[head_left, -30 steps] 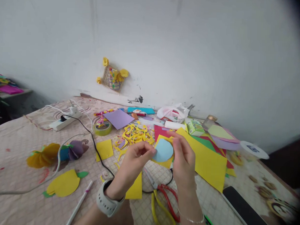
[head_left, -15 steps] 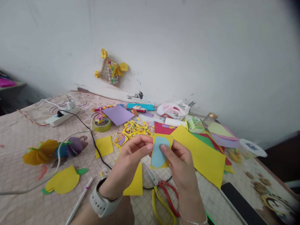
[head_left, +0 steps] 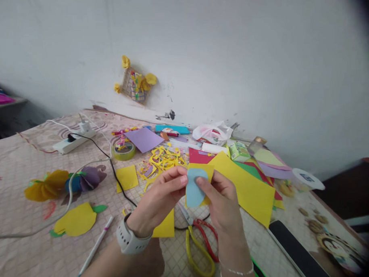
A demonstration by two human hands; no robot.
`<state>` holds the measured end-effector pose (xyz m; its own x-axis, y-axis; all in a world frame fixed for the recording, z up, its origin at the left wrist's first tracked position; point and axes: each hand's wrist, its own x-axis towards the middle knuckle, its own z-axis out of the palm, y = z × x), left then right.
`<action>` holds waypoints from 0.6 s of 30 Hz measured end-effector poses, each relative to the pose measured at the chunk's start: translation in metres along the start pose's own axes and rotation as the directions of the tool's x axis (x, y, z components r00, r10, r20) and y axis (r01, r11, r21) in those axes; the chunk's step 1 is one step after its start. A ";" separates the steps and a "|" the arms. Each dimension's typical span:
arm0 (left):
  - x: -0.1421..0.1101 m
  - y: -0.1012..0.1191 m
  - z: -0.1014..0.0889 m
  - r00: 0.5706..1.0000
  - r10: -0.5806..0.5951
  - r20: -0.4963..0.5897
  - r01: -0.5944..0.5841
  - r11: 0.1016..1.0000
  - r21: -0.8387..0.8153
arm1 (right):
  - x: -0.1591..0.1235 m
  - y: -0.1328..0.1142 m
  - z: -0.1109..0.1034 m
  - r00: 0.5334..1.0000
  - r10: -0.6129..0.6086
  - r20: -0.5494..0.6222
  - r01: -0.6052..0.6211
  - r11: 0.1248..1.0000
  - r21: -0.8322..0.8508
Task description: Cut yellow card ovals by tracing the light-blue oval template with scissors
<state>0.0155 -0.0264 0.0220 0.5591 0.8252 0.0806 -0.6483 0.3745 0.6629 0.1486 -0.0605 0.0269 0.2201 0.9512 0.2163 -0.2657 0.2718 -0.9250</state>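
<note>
My left hand, with a white watch on the wrist, and my right hand both pinch a small piece of yellow paper from either side. A light blue paper shape lies against the yellow piece, and my fingertips press on it. Part of the yellow piece is hidden behind the blue shape and my fingers. Below my hands lie scissors with yellow and red handles. A large yellow sheet sits just beyond my right hand, and yellow paper scraps lie beyond my left.
Paper sheets, a roll of tape, and a plastic bag crowd the far side of the patterned bed cover. Paper flowers, a power strip, and a black cable lie left; a black slab lies right.
The blue paper looked round a second ago and now shows as a narrower upright shape. Both hands have drawn closer around it, and the view has shifted slightly.
</note>
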 end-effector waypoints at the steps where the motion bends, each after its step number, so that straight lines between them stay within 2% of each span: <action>1: 0.000 0.000 0.000 1.000 0.001 0.001 -0.001 1.000 0.005 | 0.000 0.000 0.001 1.000 -0.013 -0.009 0.013 1.000 0.001; 10: 0.003 -0.005 -0.004 0.999 0.002 0.045 -0.002 1.000 -0.015 | 0.000 0.001 0.003 0.997 -0.050 -0.050 0.050 0.999 -0.017; 18: 0.002 -0.009 -0.005 0.992 -0.050 0.115 0.044 0.997 0.059 | 0.000 -0.002 0.003 0.987 -0.105 -0.124 0.110 0.994 0.029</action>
<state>0.0195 -0.0264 0.0122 0.6467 0.7513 0.1318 -0.5915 0.3847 0.7086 0.1464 -0.0605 0.0294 0.3611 0.8919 0.2722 -0.2672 0.3786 -0.8861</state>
